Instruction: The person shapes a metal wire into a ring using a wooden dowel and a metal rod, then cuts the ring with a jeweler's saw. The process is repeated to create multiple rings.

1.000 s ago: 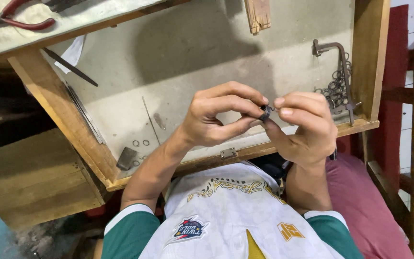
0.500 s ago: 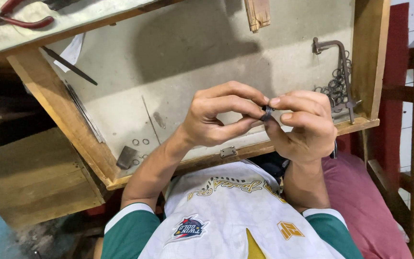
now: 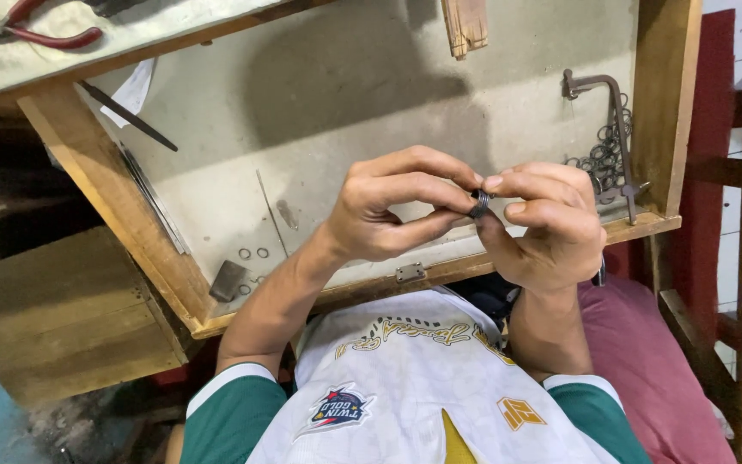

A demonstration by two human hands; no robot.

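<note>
Dark metal ring sits pinched between both our hands, held in the air over the front edge of the wooden tray. Our left hand grips the ring with thumb and curled fingers from its left; our right hand grips it from the right, thumb under, index fingertip on top. Fingertips of both hands touch at the ring. All else placed against the tray: loose small rings lie on its floor near the left wall, with a small dark block just beside them toward the front corner. A thin wire lies mid-floor. A pile of rings sits at the right wall beside a bent metal tool. A dark thin rod rests across the left wall. Red-handled pliers lie on the bench beyond the tray's far left corner. A small hinge sits on the front edge.
</note>
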